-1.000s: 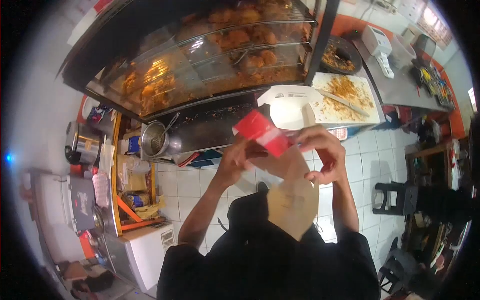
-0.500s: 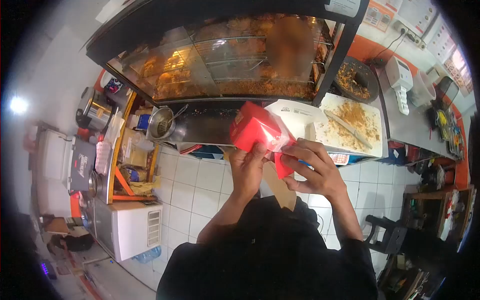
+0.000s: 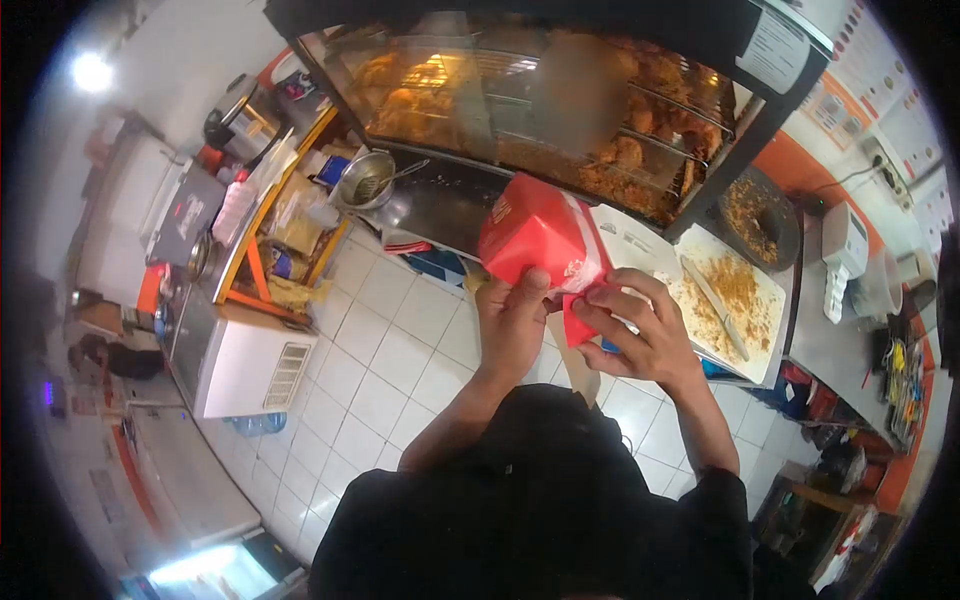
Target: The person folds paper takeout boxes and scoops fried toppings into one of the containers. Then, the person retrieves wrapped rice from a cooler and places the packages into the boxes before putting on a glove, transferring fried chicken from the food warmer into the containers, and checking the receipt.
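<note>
A red and white paper box (image 3: 540, 232) is held up in front of the glass cabinet. My left hand (image 3: 512, 325) grips its lower left side, thumb across the red face. The fingers of my right hand (image 3: 635, 325) pinch a small red flap (image 3: 577, 322) at the box's lower right corner. Below the flap hangs a strip of brown paper (image 3: 577, 372), partly covered by my hands. Just behind the red box lies an open white box (image 3: 635, 240), largely hidden by it.
A white cutting board (image 3: 768, 325) with crumbs and a knife (image 3: 715, 305) is at the right, beside a stone mortar (image 3: 728, 212). The glass cabinet (image 3: 560, 110) holds fried food. A metal bowl with a strainer (image 3: 366, 182) stands on the left counter.
The red paper has gone from a flattened, blurred shape to an opened box. My right fingers have closed on its flap. The view has turned, shifting the cabinet and board to the right.
</note>
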Available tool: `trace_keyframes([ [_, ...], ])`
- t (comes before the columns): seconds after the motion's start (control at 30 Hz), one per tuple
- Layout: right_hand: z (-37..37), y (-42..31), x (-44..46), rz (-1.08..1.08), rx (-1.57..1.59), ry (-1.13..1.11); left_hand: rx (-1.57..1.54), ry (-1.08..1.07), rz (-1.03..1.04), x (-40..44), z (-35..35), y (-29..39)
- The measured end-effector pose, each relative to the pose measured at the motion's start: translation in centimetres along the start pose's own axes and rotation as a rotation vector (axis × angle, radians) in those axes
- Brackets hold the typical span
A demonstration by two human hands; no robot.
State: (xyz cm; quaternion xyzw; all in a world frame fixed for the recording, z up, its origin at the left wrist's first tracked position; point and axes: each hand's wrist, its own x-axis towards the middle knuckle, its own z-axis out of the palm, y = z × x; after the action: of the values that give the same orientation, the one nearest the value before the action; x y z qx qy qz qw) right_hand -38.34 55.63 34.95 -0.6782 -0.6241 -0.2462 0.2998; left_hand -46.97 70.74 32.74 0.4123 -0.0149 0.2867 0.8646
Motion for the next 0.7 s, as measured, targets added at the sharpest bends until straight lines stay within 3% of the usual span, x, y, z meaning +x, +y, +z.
trace_keyframes([
  [0.33, 4.7, 0.4, 3.2, -0.226, 0.254, 0.192, 0.025, 0.165, 0.387, -1.9, -2.7, 0.7],
  [0.7, 12.3, 2.1, 8.4, -0.304, 0.277, 0.231, -0.104, 0.233, 0.373, 1.6, -9.9, 2.6],
])
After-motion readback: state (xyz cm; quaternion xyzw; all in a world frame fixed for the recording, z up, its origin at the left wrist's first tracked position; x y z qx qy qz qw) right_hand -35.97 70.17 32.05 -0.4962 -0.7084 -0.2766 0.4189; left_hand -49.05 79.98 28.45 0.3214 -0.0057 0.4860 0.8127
